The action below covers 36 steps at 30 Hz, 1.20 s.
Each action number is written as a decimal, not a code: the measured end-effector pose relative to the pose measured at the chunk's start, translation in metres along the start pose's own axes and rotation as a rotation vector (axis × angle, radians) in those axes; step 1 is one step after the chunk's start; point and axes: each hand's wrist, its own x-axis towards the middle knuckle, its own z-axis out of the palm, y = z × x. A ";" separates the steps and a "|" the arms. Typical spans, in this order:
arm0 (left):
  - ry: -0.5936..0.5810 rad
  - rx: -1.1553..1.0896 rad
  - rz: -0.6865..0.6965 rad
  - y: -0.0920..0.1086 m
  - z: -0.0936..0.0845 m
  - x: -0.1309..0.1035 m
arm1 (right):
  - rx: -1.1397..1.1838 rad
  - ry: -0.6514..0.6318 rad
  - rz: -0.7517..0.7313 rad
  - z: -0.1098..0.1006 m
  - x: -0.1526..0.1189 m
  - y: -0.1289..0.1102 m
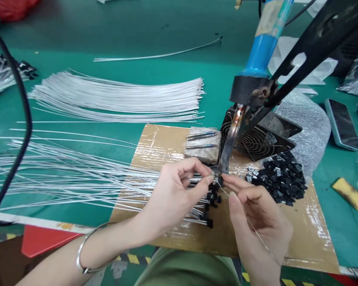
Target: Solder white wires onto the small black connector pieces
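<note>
My left hand (179,194) is pinched at the tip of the soldering iron (229,147); the small part between its thumb and forefinger is too small to make out. My right hand (256,218) pinches a thin solder wire (258,234), which runs up to the iron tip and trails down over the palm. White wires (107,178) with black connectors (209,222) at their ends lie under and beside my left hand. A pile of black connectors (283,178) sits on the cardboard (304,238), to the right of the iron.
A bundle of white wires (122,97) lies at the back left. Behind the iron stands a black fan (256,139), with a grey block (202,153) beside it. A phone (343,123) and a yellow sponge (350,194) are at right. A black cable (25,107) hangs at left.
</note>
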 end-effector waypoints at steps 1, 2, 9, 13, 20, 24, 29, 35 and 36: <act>0.009 0.004 0.006 0.000 0.000 0.001 | 0.002 -0.006 -0.007 -0.001 0.001 0.001; 0.018 0.005 0.014 0.001 0.000 0.001 | 0.001 -0.001 -0.011 -0.001 0.002 0.001; 0.022 -0.031 0.044 0.004 0.000 0.004 | 0.017 0.039 -0.035 0.003 0.007 0.001; 0.031 -0.035 0.033 0.003 0.000 0.003 | 0.043 0.035 -0.050 0.003 0.007 0.000; 0.020 -0.031 0.046 0.005 -0.001 0.003 | 0.031 0.044 -0.071 0.002 0.006 -0.003; 0.021 -0.012 0.054 0.008 -0.002 0.001 | 0.029 0.047 -0.076 0.002 0.007 -0.003; 0.029 -0.007 0.076 0.006 -0.002 0.001 | 0.024 0.056 -0.079 0.003 0.007 -0.002; 0.041 -0.002 0.075 0.008 -0.001 0.002 | 0.037 0.054 -0.080 0.004 0.007 -0.003; 0.040 -0.002 0.074 0.008 -0.002 0.002 | 0.036 0.059 -0.077 0.005 0.007 -0.003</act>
